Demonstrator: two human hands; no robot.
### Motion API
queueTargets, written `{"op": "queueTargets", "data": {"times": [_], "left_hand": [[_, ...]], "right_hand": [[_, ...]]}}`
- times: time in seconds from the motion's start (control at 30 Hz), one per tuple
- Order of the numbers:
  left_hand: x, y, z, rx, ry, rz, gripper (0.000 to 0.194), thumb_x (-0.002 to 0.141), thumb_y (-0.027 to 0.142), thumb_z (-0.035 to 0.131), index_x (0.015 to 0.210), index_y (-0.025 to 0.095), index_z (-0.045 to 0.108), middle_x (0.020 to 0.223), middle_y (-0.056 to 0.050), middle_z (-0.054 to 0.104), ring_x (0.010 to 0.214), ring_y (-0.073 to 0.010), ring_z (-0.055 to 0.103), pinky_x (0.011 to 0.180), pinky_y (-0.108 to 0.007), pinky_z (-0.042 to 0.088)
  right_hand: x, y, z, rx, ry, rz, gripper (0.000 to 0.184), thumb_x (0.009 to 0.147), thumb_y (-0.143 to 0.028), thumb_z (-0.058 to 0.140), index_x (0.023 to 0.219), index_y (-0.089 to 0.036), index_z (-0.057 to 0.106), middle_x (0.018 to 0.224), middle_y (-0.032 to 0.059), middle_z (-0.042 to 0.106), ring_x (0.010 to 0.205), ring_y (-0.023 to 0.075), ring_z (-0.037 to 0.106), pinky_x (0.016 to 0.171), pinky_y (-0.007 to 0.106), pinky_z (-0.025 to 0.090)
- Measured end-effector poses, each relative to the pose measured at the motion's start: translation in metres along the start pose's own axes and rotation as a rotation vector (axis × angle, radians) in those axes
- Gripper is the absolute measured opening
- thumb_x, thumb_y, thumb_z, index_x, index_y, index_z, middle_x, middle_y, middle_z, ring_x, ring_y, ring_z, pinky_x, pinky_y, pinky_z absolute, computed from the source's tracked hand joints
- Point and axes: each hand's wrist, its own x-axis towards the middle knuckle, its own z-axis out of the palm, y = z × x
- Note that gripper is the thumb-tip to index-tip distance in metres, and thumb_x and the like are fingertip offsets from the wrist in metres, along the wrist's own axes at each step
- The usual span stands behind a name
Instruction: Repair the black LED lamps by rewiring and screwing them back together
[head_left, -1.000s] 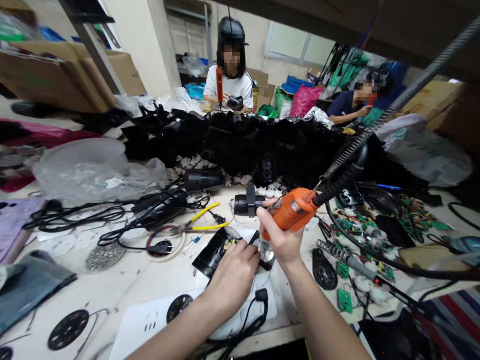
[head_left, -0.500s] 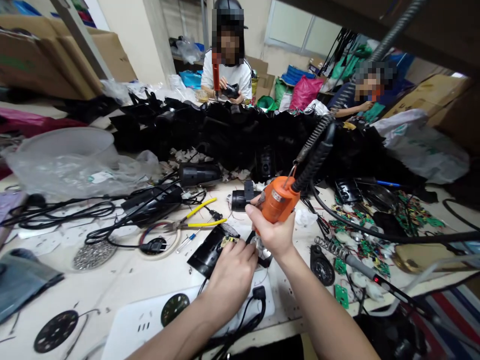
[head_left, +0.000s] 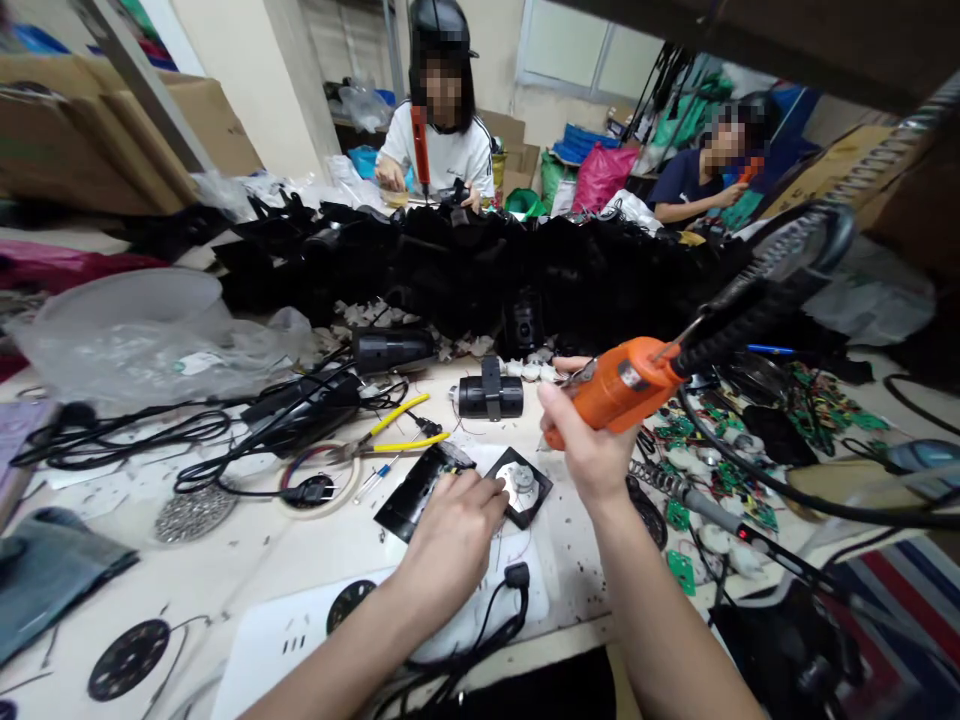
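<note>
Fingers of the left hand (head_left: 456, 525) curl down over the black case (head_left: 406, 505), tips at the edge of the square part (head_left: 527, 488); whether they grip it cannot be told. Both pieces lie on the bench (head_left: 240, 562). The right hand (head_left: 598, 462) is wrapped around an orange driver (head_left: 626, 390), raised to the right of the square part. Pliers (head_left: 424, 442) lie beyond the case, green boards (head_left: 681, 572) at the right.
</note>
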Motion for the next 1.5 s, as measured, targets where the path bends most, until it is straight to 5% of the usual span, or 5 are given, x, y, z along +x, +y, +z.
{"op": "queueTargets", "data": {"times": [0.23,0.6,0.87,1.3,1.5], "left_hand": [[0.006,-0.012,-0.023,-0.173,0.208,-0.057,0.019,0.091,0.015,0.051,0.100,0.016,0.068,0.097,-0.007,0.070,0.091,-0.0231,0.057,0.084,-0.039,0.045],[0.054,-0.019,-0.011,-0.078,-0.051,0.210,0.018,0.089,0.022,0.059,0.106,0.018,0.063,0.100,-0.007,0.063,0.098,-0.0223,0.057,0.086,-0.033,0.046],[0.056,-0.017,-0.015,0.073,-0.066,0.189,0.014,0.091,0.024,0.056,0.101,0.016,0.061,0.097,-0.007,0.065,0.091,-0.0229,0.061,0.081,-0.035,0.047],[0.054,-0.011,-0.018,0.168,-0.090,0.181,0.016,0.092,0.024,0.053,0.101,0.015,0.061,0.092,-0.009,0.067,0.083,-0.0233,0.064,0.073,-0.033,0.049],[0.049,-0.015,-0.018,0.024,-0.063,0.133,0.022,0.089,0.028,0.058,0.109,0.018,0.063,0.099,-0.008,0.063,0.092,-0.0233,0.061,0.079,-0.033,0.048]], "right_hand": [[0.010,0.030,-0.049,-0.403,0.190,-0.024,0.047,0.074,-0.044,0.072,0.109,-0.016,0.057,0.081,0.0037,0.066,0.074,0.0202,0.063,0.081,0.039,0.050],[-0.052,0.045,-0.072,-0.763,0.069,-0.001,0.066,0.080,-0.023,0.056,0.141,-0.014,0.033,0.120,0.0185,0.050,0.108,0.0309,0.056,0.090,0.050,0.051],[-0.082,0.069,-0.068,-0.597,-0.448,0.023,0.076,0.066,-0.005,0.058,0.137,-0.028,0.045,0.132,0.0122,0.054,0.125,0.0353,0.050,0.105,0.055,0.043],[-0.070,0.051,-0.064,-0.666,-0.570,0.083,0.060,0.070,-0.007,0.066,0.127,-0.020,0.054,0.121,0.0095,0.060,0.117,0.0261,0.055,0.104,0.043,0.045],[-0.033,0.012,-0.080,-0.606,0.382,-0.326,0.040,0.080,-0.026,0.069,0.117,-0.020,0.055,0.118,0.0131,0.054,0.105,0.0246,0.058,0.088,0.042,0.053]]}}
